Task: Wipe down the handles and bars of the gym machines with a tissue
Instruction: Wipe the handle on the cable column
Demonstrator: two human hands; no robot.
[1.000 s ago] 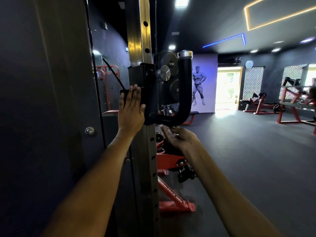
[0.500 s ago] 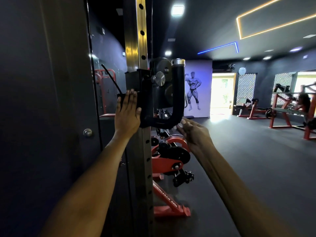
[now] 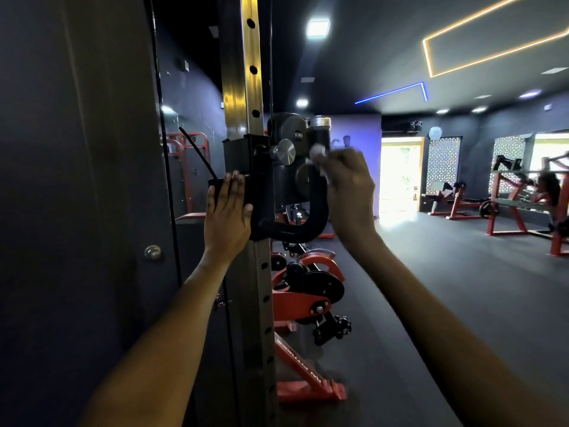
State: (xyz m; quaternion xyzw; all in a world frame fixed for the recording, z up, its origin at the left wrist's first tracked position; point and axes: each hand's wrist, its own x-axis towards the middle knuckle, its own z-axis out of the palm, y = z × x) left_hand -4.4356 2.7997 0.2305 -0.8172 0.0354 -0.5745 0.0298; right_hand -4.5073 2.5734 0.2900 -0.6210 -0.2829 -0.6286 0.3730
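Much of the wipe stays out of sight
The right hand [image 3: 348,192] covers most of the tissue [image 3: 317,152]; the far person [image 3: 549,188] is blurred.

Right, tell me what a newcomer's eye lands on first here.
Centre frame, the right hand presses a crumpled white tissue against the black J-shaped padded hook on the perforated steel upright post, while the left hand lies flat on the hook's black bracket. Above right, an orange LED outline glows on the ceiling.
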